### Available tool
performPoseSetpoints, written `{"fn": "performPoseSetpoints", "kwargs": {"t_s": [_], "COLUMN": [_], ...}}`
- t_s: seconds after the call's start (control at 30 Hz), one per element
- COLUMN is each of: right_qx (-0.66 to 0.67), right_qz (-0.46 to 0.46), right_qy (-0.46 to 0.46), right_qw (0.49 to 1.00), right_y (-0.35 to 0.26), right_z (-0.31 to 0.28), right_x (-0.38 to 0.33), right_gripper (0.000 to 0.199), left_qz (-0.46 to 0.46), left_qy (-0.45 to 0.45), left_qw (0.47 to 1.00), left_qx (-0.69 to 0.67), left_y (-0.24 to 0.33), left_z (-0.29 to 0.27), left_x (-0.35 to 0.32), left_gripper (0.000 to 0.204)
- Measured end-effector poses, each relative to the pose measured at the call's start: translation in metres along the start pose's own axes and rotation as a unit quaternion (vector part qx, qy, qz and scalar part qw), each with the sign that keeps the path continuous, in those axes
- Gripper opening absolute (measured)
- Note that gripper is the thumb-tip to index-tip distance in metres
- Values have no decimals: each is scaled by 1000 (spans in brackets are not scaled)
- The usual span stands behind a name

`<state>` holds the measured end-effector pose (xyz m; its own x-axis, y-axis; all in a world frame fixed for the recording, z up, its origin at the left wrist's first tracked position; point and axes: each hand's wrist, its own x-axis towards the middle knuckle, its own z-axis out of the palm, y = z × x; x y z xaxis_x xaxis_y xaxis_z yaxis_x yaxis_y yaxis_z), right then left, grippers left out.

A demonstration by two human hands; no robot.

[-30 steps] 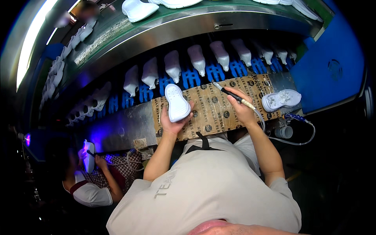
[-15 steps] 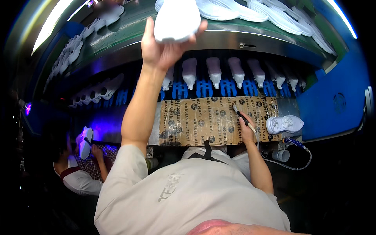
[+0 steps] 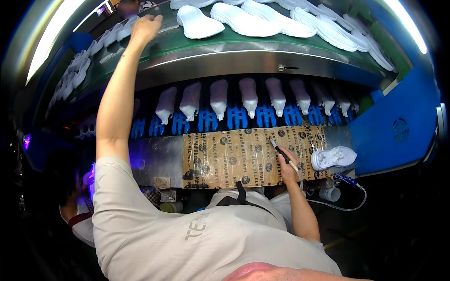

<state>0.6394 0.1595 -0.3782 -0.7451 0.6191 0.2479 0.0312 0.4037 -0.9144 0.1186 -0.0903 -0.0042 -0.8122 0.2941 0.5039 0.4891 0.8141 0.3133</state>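
Observation:
My left hand (image 3: 146, 29) reaches far up and left over the green belt, fingers curled. It is right beside a white shoe sole (image 3: 125, 29) in the row there; what its fingers grip, if anything, is hidden. My right hand (image 3: 287, 165) is closed around a black pen-shaped tool (image 3: 282, 153) with a pale tip and a thin clear tube. The tool is held over the printed cardboard (image 3: 225, 159) covering the bench. Right of that hand lies a white shoe (image 3: 333, 158) on its side. A separate white sole (image 3: 199, 22) lies on the belt.
Several white soles (image 3: 281, 21) lie along the green belt (image 3: 187, 47). Under its metal edge (image 3: 211, 61), shoe lasts or uppers (image 3: 219, 99) stand on blue holders (image 3: 236, 117). A blue panel (image 3: 398, 126) bounds the right. A cup (image 3: 330, 194) hangs low right; a co-worker (image 3: 77, 210) sits left.
My left hand has let go of the white sole, which now lies on the belt, and has moved left to the other soles. My right hand still holds the tool; the view has shifted.

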Motion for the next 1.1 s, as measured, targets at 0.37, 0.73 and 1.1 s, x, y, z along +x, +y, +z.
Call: {"fn": "performPoseSetpoints", "kwargs": {"t_s": [0.37,0.73,1.1], "right_qx": [-23,-27,65], "right_qz": [20,-25,-21], "right_qy": [13,15,11], "right_qw": [999,999,998], "right_y": [-14,-13,0], "right_z": [-6,-6,-9], "right_x": [0,1,-1], "right_gripper": [32,27,29], "left_qz": [-151,-112,-99], "left_qy": [-73,-73,182], "left_qw": [959,975,777], "left_qx": [229,180,-594], "left_y": [-230,-167,-101], "left_z": [66,8,-60], "left_x": [127,66,-141], "left_gripper": [95,82,45]}}
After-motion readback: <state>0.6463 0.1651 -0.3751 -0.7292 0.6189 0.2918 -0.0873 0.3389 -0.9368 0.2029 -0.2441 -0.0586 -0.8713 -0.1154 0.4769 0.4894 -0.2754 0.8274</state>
